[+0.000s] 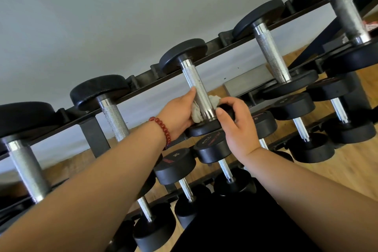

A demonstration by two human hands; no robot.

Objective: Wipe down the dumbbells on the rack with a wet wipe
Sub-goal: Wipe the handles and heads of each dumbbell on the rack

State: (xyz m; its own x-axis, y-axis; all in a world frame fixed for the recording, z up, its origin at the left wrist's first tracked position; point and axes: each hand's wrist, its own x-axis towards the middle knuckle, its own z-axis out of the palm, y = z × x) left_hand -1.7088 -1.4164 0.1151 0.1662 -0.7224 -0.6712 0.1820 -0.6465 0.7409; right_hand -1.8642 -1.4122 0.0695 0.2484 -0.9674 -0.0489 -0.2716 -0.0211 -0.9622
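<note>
A black dumbbell with a knurled steel handle (194, 82) lies across the top tier of the rack (143, 76). My left hand (180, 112), with a red bead bracelet at the wrist, holds a crumpled white wipe (197, 114) wrapped round the lower end of that handle. The wipe shows again on the handle's right side. My right hand (237, 122) grips the near black head (204, 128) of the same dumbbell, thumb on its top face.
More black dumbbells (114, 116) fill the top tier on both sides. Two lower tiers hold smaller dumbbells (212, 149). A grey wall stands behind the rack, and wooden floor (347, 170) shows at the right.
</note>
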